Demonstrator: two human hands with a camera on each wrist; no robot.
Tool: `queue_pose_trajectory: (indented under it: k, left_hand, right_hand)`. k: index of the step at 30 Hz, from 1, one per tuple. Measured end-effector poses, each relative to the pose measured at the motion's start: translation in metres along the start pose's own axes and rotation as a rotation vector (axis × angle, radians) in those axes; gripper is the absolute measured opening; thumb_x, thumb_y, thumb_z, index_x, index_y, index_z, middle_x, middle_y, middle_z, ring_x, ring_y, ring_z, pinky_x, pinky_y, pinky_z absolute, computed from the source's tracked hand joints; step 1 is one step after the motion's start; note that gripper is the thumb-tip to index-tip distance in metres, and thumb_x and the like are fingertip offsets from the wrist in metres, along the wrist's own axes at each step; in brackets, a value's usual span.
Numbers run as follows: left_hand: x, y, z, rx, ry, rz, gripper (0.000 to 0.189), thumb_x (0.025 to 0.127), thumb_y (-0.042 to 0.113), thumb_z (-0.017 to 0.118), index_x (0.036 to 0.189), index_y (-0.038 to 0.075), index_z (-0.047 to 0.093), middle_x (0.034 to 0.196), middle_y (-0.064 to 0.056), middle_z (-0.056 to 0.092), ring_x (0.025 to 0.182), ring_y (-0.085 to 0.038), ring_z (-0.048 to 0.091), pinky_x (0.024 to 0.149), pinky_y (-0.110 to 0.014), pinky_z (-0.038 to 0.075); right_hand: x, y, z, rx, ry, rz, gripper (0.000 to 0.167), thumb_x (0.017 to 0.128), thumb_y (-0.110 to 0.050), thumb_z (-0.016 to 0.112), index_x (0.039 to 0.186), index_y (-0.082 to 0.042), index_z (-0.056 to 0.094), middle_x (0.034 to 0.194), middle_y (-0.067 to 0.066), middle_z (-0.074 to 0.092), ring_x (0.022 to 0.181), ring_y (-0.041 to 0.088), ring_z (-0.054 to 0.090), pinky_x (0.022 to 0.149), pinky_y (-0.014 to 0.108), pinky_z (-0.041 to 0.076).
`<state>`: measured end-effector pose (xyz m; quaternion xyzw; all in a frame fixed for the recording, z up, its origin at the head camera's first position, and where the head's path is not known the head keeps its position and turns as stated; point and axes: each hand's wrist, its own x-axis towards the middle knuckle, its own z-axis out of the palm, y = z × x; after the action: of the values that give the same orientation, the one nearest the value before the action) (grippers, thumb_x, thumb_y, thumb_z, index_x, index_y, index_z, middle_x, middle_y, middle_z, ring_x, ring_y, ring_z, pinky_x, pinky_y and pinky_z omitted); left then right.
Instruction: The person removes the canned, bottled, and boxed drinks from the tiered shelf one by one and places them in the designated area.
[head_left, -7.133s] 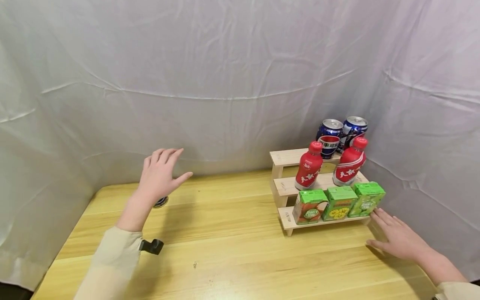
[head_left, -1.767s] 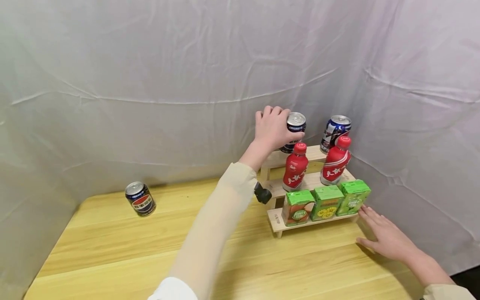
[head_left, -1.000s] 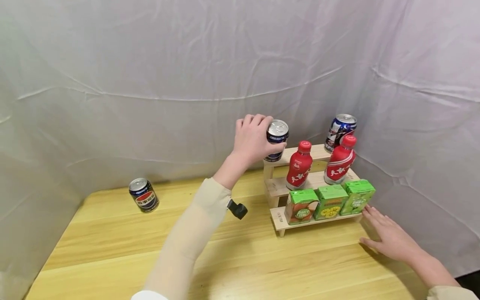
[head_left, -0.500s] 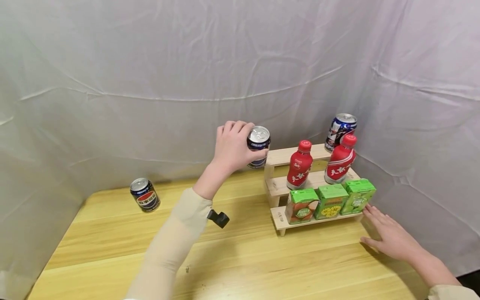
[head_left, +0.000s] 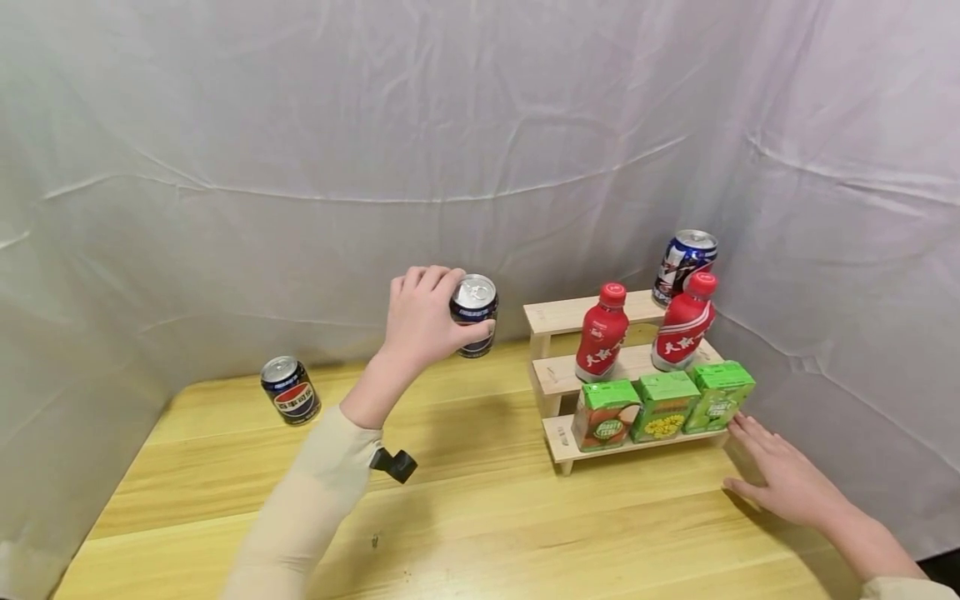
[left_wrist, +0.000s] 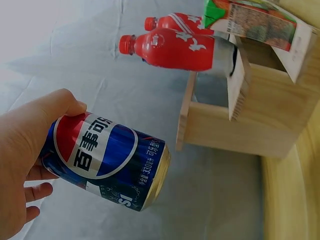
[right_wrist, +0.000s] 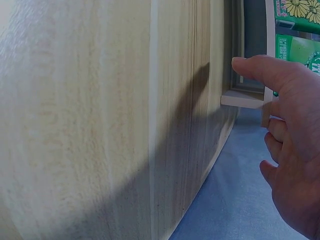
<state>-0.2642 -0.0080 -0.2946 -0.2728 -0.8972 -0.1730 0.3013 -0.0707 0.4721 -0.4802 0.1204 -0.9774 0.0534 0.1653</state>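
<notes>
My left hand [head_left: 427,315] grips a blue Pepsi can [head_left: 476,321] near its top, in the air left of a three-step wooden shelf [head_left: 562,315]. In the left wrist view, thumb and fingers curl round this can [left_wrist: 112,160]. A second Pepsi can [head_left: 291,392] stands on the table at the left. The third can [head_left: 678,268] is on the top step at right, partly behind a red bottle. My right hand [head_left: 787,475] lies at the right end of the bottom step, its fingers fairly straight; in the right wrist view the hand [right_wrist: 295,120] is by the shelf end.
Two red bottles [head_left: 602,337] stand on the middle step. Three green juice boxes [head_left: 663,408] line the bottom step. The wooden table [head_left: 480,533] spreads in front. A grey cloth [head_left: 360,167] hangs behind and at both sides.
My left hand has taken the left can off the top step and carried it leftward and lower. Earlier, the other can came into sight on the table at left. My right hand stayed at the shelf.
</notes>
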Motion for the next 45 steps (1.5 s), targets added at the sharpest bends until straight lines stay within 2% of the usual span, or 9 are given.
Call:
queue_pose_trajectory:
  k: [6, 13, 21, 28, 33, 35, 40, 45]
  left_hand:
    - [-0.016, -0.019, -0.004, 0.015, 0.001, -0.023, 0.072, 0.067, 0.062, 0.075, 0.121, 0.017, 0.062, 0.117, -0.004, 0.063, 0.108, -0.028, 0.050, 0.091, -0.047, 0.036]
    - [-0.031, -0.042, -0.008, 0.019, 0.001, -0.051, 0.073, 0.066, 0.061, 0.076, 0.120, 0.014, 0.062, 0.116, -0.008, 0.064, 0.108, -0.030, 0.049, 0.090, -0.048, 0.035]
    - [-0.049, -0.069, -0.006, 0.057, -0.014, -0.083, 0.076, 0.066, 0.061, 0.077, 0.121, 0.011, 0.062, 0.117, -0.011, 0.064, 0.108, -0.032, 0.049, 0.090, -0.051, 0.034]
    - [-0.066, -0.087, 0.001, 0.076, -0.061, -0.130, 0.074, 0.067, 0.060, 0.077, 0.120, 0.010, 0.062, 0.118, -0.012, 0.063, 0.109, -0.034, 0.049, 0.090, -0.052, 0.034]
    - [-0.075, -0.098, 0.011, 0.087, -0.096, -0.158, 0.074, 0.068, 0.060, 0.076, 0.120, 0.010, 0.062, 0.118, -0.012, 0.063, 0.110, -0.035, 0.049, 0.089, -0.052, 0.034]
    - [-0.078, -0.103, 0.014, 0.096, -0.111, -0.173, 0.074, 0.068, 0.059, 0.076, 0.121, 0.010, 0.062, 0.119, -0.013, 0.063, 0.112, -0.036, 0.049, 0.090, -0.053, 0.034]
    - [-0.086, -0.114, 0.022, 0.127, -0.154, -0.200, 0.075, 0.069, 0.060, 0.076, 0.122, 0.010, 0.062, 0.120, -0.013, 0.063, 0.113, -0.036, 0.048, 0.090, -0.053, 0.034]
    - [-0.094, -0.124, 0.029, 0.162, -0.190, -0.213, 0.076, 0.069, 0.061, 0.075, 0.123, 0.008, 0.061, 0.120, -0.013, 0.062, 0.114, -0.036, 0.048, 0.091, -0.053, 0.033]
  right_hand:
    - [0.001, 0.000, 0.000, 0.004, 0.006, -0.001, 0.087, 0.079, -0.030, 0.078, 0.144, 0.010, 0.036, 0.148, 0.034, 0.035, 0.152, 0.023, 0.006, 0.114, 0.015, -0.014]
    - [0.000, -0.001, -0.001, 0.004, 0.008, -0.003, 0.087, 0.079, -0.030, 0.078, 0.144, 0.010, 0.036, 0.149, 0.033, 0.033, 0.152, 0.020, 0.004, 0.114, 0.016, -0.014]
    - [0.001, -0.001, -0.003, 0.000, 0.012, -0.001, 0.087, 0.079, -0.030, 0.077, 0.144, 0.011, 0.035, 0.148, 0.035, 0.033, 0.152, 0.030, 0.009, 0.116, 0.019, -0.013]
    - [0.001, 0.000, 0.000, 0.000, 0.016, -0.009, 0.088, 0.079, -0.030, 0.077, 0.144, 0.011, 0.034, 0.149, 0.034, 0.033, 0.152, 0.023, 0.004, 0.116, 0.019, -0.013]
    - [-0.001, 0.001, 0.000, 0.004, 0.015, -0.010, 0.087, 0.080, -0.030, 0.077, 0.144, 0.011, 0.035, 0.151, 0.033, 0.031, 0.151, 0.011, -0.004, 0.115, 0.016, -0.014]
    - [-0.001, 0.001, 0.000, 0.007, 0.014, -0.008, 0.087, 0.080, -0.030, 0.077, 0.144, 0.011, 0.035, 0.151, 0.033, 0.030, 0.152, 0.014, -0.002, 0.115, 0.017, -0.013]
    - [0.000, 0.001, -0.001, 0.013, 0.007, 0.000, 0.088, 0.079, -0.029, 0.077, 0.145, 0.011, 0.034, 0.150, 0.034, 0.031, 0.150, 0.035, 0.013, 0.117, 0.021, -0.012]
    - [0.001, 0.001, 0.000, 0.016, 0.001, 0.007, 0.088, 0.080, -0.030, 0.077, 0.145, 0.010, 0.034, 0.149, 0.035, 0.032, 0.149, 0.038, 0.016, 0.118, 0.023, -0.012]
